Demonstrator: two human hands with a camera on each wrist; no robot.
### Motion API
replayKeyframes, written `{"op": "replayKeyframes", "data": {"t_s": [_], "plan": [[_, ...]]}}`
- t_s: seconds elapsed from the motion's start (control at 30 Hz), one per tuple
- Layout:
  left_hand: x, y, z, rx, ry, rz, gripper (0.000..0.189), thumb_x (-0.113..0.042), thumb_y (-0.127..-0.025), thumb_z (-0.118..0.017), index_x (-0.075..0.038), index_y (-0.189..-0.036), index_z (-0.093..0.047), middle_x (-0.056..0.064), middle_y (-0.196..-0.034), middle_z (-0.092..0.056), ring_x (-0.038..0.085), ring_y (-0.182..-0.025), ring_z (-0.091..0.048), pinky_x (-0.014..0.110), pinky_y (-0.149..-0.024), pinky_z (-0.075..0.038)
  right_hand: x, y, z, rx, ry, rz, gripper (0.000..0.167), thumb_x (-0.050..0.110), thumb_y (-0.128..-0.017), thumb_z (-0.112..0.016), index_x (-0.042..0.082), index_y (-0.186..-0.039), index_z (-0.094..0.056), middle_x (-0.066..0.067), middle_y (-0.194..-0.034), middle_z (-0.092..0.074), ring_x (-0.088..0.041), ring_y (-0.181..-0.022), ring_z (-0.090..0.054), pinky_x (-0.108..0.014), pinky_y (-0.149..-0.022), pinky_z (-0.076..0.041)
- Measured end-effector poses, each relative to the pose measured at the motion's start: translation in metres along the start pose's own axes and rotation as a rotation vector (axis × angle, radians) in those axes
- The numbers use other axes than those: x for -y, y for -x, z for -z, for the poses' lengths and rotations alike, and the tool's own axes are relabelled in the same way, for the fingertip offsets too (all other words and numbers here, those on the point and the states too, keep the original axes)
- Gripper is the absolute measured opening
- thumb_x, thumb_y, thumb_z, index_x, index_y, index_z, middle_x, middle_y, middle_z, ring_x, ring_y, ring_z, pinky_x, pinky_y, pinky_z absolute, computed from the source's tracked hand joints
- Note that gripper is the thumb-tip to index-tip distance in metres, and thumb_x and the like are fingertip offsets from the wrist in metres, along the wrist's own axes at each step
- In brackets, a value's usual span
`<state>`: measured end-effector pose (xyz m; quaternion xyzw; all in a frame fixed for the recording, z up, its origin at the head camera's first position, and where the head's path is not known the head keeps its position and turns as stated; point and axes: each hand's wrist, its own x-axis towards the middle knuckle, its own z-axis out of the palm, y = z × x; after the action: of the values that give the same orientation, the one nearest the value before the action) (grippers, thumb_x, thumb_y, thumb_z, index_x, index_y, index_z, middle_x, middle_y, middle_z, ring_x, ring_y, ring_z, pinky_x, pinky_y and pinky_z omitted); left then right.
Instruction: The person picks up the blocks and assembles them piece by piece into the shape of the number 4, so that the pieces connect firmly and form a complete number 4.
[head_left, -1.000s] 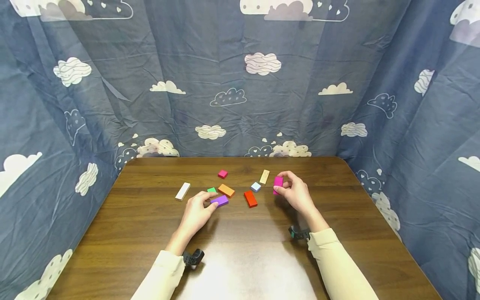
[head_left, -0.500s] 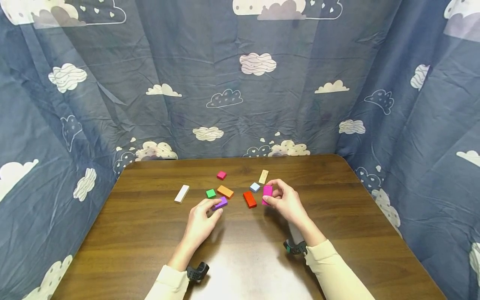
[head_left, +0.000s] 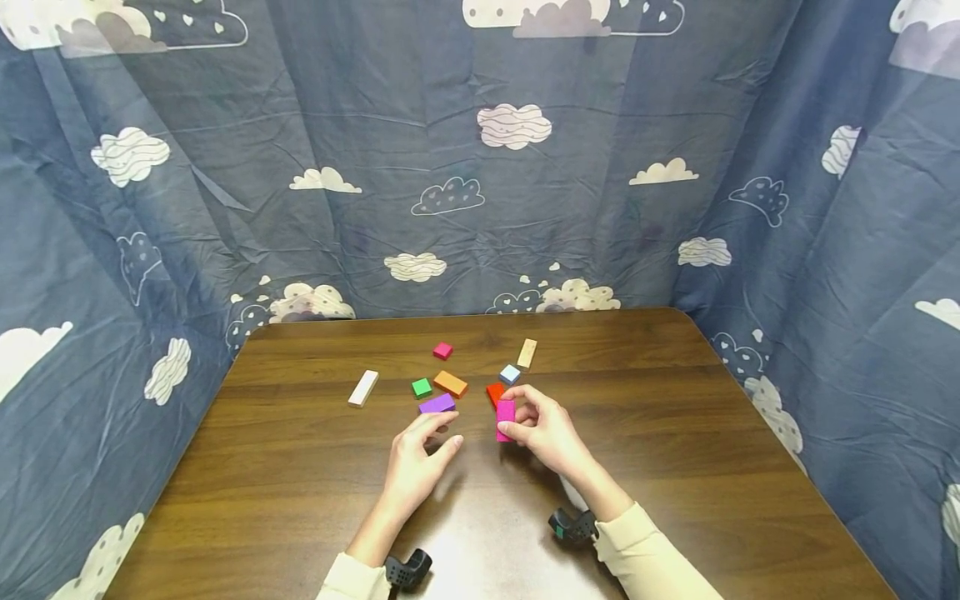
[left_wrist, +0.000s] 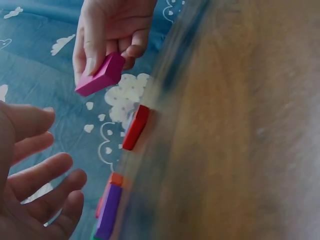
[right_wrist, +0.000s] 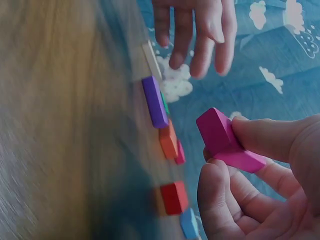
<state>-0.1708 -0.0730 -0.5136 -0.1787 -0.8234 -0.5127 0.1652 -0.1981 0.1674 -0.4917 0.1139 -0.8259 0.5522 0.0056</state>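
The right hand [head_left: 546,433] pinches the pink block [head_left: 506,419] above the table [head_left: 675,433], the left hand [head_left: 416,461] empty and spread: apparently a carrying step, the next move calling for a steady grip.

- In the head view, the magenta block [head_left: 506,414] and the right grip [head_left: 547,432] are hiding part of the red block [head_left: 494,392] behind them.
- Left of the magenta block in the left wrist view, the left grip [left_wrist: 37,175] is being cut off by the edge.
- Below the magenta block there, the purple block [left_wrist: 109,212] is hiding most of the green block [left_wrist: 94,234].
- Right of the magenta block, the counter [left_wrist: 240,125] is appearing blurred.
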Motion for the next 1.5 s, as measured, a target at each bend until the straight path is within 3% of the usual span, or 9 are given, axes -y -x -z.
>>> {"op": "replayKeyframes", "data": {"t_s": [0.27, 0.43, 0.63, 0.83, 1.07, 1.3, 1.5], "plan": [[0.003, 0.011, -0.006, 0.129, 0.052, 0.033, 0.051, -0.019, -0.085, -0.082, -0.017, -0.134, -0.065, 0.0, -0.132, -0.064, 0.029, -0.115, -0.063, 0.045, -0.088, -0.055, -0.005, 0.007, -0.018, 0.14, -0.055, -0.021, 0.038, 0.006, -0.087, -0.077, 0.011, -0.122, -0.061, -0.009, -0.079, -0.068, -0.015, -0.062, -0.06, -0.026, -0.055, -0.051], [0.006, 0.012, -0.008, 0.196, -0.021, 0.024, 0.06, -0.025, -0.083, -0.084, -0.014, -0.138, -0.062, 0.0, -0.139, -0.059, 0.024, -0.124, -0.057, 0.046, -0.097, -0.051, -0.008, 0.009, -0.023, 0.184, -0.051, -0.014, 0.037, 0.008, -0.089, -0.075, 0.011, -0.123, -0.061, -0.008, -0.077, -0.066, -0.014, -0.06, -0.059, -0.025, -0.051, -0.048], [0.008, 0.014, -0.011, 0.27, -0.133, 0.017, 0.069, -0.03, -0.079, -0.086, -0.012, -0.14, -0.06, 0.007, -0.143, -0.056, 0.029, -0.132, -0.049, 0.053, -0.108, -0.038, -0.011, 0.014, -0.028, 0.245, -0.054, -0.013, 0.038, 0.003, -0.089, -0.073, 0.008, -0.125, -0.06, -0.011, -0.081, -0.068, -0.015, -0.063, -0.062, -0.027, -0.055, -0.052], [0.011, 0.015, -0.013, 0.291, -0.166, 0.003, 0.067, -0.026, -0.077, -0.087, -0.008, -0.136, -0.063, 0.01, -0.141, -0.058, 0.028, -0.133, -0.048, 0.051, -0.108, -0.039, -0.012, 0.017, -0.031, 0.254, -0.051, 0.0, 0.038, -0.001, -0.087, -0.074, 0.004, -0.123, -0.063, -0.015, -0.088, -0.068, -0.018, -0.069, -0.065, -0.028, -0.06, -0.056], [0.014, 0.015, -0.014, 0.287, -0.181, -0.023, 0.064, -0.023, -0.075, -0.088, -0.007, -0.133, -0.065, 0.011, -0.137, -0.06, 0.029, -0.132, -0.047, 0.05, -0.109, -0.038, -0.013, 0.014, -0.032, 0.225, 0.141, 0.059, 0.037, 0.01, -0.085, -0.079, 0.01, -0.121, -0.069, -0.003, -0.089, -0.068, -0.014, -0.072, -0.066, -0.025, -0.064, -0.052], [0.018, 0.016, -0.016, 0.3, -0.224, -0.03, 0.059, -0.027, -0.078, -0.087, -0.007, -0.13, -0.067, 0.01, -0.135, -0.06, 0.028, -0.131, -0.047, 0.048, -0.109, -0.038, -0.014, 0.017, -0.033, 0.178, 0.249, 0.113, 0.037, 0.013, -0.083, -0.081, 0.009, -0.119, -0.072, -0.003, -0.092, -0.066, -0.01, -0.073, -0.063, -0.024, -0.065, -0.051], [0.017, 0.016, -0.015, 0.304, -0.234, -0.05, 0.058, -0.027, -0.081, -0.085, -0.002, -0.13, -0.067, 0.012, -0.136, -0.059, 0.029, -0.131, -0.047, 0.048, -0.109, -0.038, -0.014, 0.016, -0.033, 0.2, 0.237, 0.101, 0.037, 0.012, -0.084, -0.08, 0.006, -0.12, -0.071, 0.003, -0.082, -0.064, -0.01, -0.068, -0.06, -0.024, -0.06, -0.048]]}}
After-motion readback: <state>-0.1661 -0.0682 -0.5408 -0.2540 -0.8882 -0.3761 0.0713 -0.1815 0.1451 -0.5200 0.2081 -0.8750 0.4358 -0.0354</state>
